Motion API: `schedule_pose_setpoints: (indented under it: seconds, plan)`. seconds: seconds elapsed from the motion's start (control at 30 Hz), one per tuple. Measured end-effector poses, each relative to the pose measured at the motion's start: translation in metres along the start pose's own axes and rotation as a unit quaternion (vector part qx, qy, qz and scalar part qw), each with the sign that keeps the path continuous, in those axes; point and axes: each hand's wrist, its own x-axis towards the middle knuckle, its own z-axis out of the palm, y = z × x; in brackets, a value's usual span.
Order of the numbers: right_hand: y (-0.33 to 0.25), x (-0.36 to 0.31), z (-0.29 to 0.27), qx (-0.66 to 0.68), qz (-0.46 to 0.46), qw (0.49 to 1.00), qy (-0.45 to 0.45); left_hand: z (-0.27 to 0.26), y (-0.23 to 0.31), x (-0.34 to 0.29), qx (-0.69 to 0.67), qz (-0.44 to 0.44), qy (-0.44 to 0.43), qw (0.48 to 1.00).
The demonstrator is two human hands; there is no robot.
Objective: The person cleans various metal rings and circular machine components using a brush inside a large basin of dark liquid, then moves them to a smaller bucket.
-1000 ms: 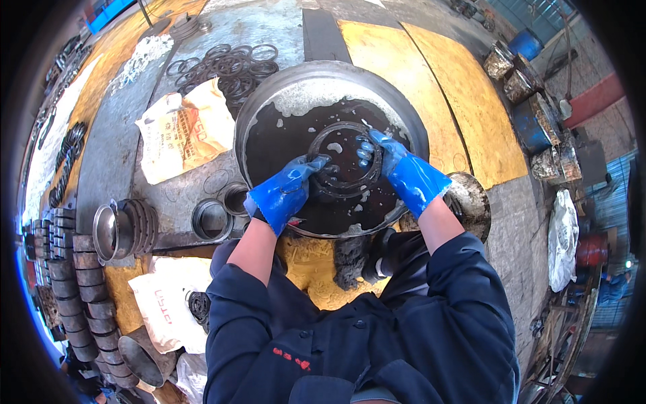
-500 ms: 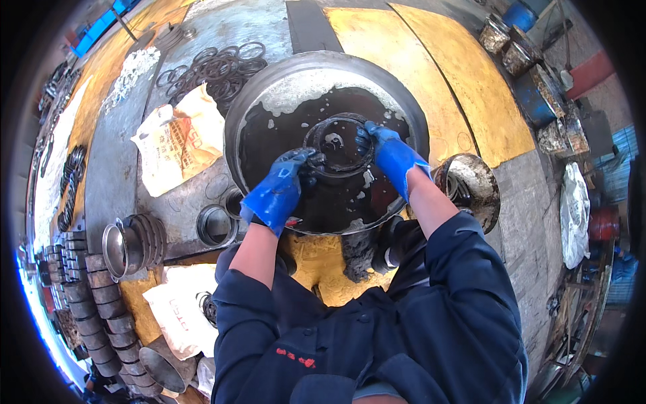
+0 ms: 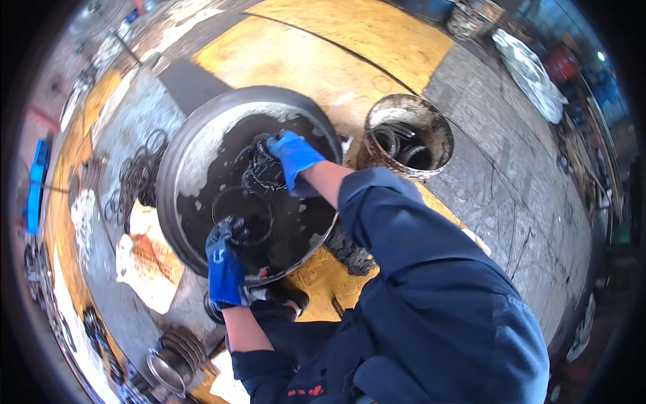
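Two hands are at work, both in blue gloves, over one wide round basin (image 3: 167,195) with dark liquid (image 3: 296,229) inside. The left hand (image 3: 225,259) pinches one thin dark ring (image 3: 272,215) by its near left edge, perhaps so that the rest of the circle is free; the ring is over the liquid, inside the rim, but whether it touches the liquid I cannot tell. The right hand (image 3: 291,156) has its fingers closed on one clump of dark strands (image 3: 261,172), which hangs loose just beyond the ring. Both are held within the basin, probably so that drips fall back there. To the right of the basin, on the floor (image 3: 498,168), stands one stained bucket (image 3: 441,145), near enough to reach; at least two round dark pieces (image 3: 418,157) show in it. On the other side lie one paper sack (image 3: 151,259) and one heap of dark rings (image 3: 138,178), too tangled for exact counting.
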Motion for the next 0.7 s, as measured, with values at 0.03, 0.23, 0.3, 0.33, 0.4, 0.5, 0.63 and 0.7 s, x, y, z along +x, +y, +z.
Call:
schedule_pose_setpoints:
  seconds: [0.03, 0.23, 0.3, 0.33, 0.4, 0.5, 0.63, 0.7]
  plan:
    - [0.009, 0.01, 0.007, 0.109, 0.085, 0.99, 0.02, 0.008, 0.0, -0.004, 0.028, -0.01, -0.027, 0.999]
    - [0.081, 0.022, -0.03, 0.349, 0.199, 0.916, 0.02, 0.027, -0.013, -0.004, 0.134, -0.118, -0.038, 0.983]
    - [0.14, 0.015, -0.054, 0.323, 0.168, 0.931, 0.022, 0.033, -0.019, -0.004, 0.123, -0.12, -0.059, 0.983]
    - [0.179, 0.009, -0.059, 0.299, 0.136, 0.944, 0.019, 0.035, -0.024, -0.003, 0.117, -0.125, -0.07, 0.983]
    - [0.237, -0.021, -0.078, 0.244, 0.178, 0.953, -0.027, 0.037, -0.027, -0.001, 0.154, -0.161, -0.079, 0.972]
    - [0.291, -0.086, -0.105, 0.086, 0.128, 0.975, -0.161, 0.032, -0.019, 0.0, 0.171, -0.145, -0.065, 0.972]
    - [0.347, -0.181, -0.051, -0.006, 0.104, 0.977, -0.188, 0.053, -0.011, 0.0, 0.173, -0.151, -0.056, 0.972]
    - [0.352, -0.201, -0.021, -0.052, 0.056, 0.981, -0.176, 0.055, -0.01, -0.001, 0.143, -0.133, -0.051, 0.979]
